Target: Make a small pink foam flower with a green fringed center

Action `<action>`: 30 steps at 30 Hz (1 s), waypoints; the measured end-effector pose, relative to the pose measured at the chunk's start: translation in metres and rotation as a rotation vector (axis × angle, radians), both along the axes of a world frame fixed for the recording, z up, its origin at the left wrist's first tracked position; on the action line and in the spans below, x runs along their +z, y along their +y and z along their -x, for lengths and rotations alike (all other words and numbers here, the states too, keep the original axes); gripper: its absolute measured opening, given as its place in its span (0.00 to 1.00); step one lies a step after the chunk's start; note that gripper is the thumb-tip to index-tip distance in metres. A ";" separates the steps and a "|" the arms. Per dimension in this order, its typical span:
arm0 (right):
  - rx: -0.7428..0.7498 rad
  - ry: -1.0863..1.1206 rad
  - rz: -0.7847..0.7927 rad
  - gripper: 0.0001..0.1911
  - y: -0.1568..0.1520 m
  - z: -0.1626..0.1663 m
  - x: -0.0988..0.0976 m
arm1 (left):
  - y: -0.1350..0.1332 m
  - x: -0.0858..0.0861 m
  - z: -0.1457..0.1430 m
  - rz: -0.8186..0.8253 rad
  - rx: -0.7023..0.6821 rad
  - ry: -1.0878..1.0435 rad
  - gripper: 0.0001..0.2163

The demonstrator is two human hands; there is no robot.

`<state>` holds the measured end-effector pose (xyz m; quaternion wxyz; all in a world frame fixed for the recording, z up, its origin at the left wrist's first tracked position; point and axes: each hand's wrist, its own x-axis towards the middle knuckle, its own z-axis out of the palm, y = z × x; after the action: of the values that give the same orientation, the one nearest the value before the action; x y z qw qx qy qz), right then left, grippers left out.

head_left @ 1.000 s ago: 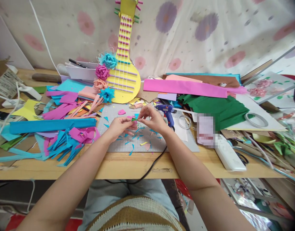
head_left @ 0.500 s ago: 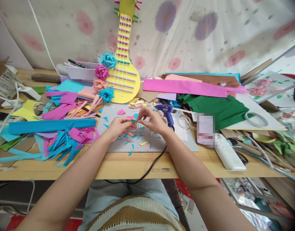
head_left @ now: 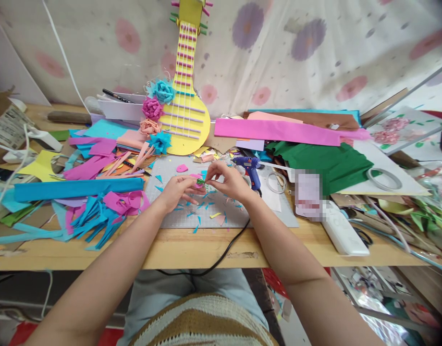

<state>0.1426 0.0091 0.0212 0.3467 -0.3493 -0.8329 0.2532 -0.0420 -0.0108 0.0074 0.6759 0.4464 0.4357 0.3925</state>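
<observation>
Above the cutting mat, my left hand holds a small pink paper piece with green on it, possibly a flower. It is pinched between thumb and index finger, the other fingers spread below. My right hand meets it from the right, thumb and index fingertips closed at the green part. What exactly those tips grip is too small to make out. Blue triangular paper scraps and a yellow scrap lie on the mat around my hands. A pink paper petal rests just behind my left hand.
Behind the mat a yellow paper guitar leans upright, paper flowers along its left side. A blue glue gun lies right of my right hand, its black cable crossing the front edge. Coloured paper strips heap up at left.
The small piece has turned slightly between my fingers, so more pink shows around the green. Both hands stay in nearly the same place.
</observation>
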 end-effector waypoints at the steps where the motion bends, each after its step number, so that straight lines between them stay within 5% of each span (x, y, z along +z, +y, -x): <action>1: 0.000 -0.009 -0.006 0.07 0.000 0.000 0.000 | 0.000 0.000 0.000 -0.004 -0.004 0.008 0.13; 11: 0.017 -0.035 -0.025 0.09 -0.001 0.002 -0.003 | 0.000 -0.003 -0.006 -0.039 0.048 0.096 0.16; 21: 0.025 0.156 0.160 0.14 -0.001 0.006 -0.006 | 0.000 -0.003 -0.006 -0.058 0.085 0.065 0.16; 30: -0.016 0.170 0.144 0.12 0.000 0.009 -0.008 | 0.001 -0.001 -0.005 0.055 0.044 0.003 0.14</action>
<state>0.1340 0.0088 0.0132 0.3922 -0.3571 -0.7773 0.3383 -0.0374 -0.0094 0.0064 0.6786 0.4184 0.4571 0.3944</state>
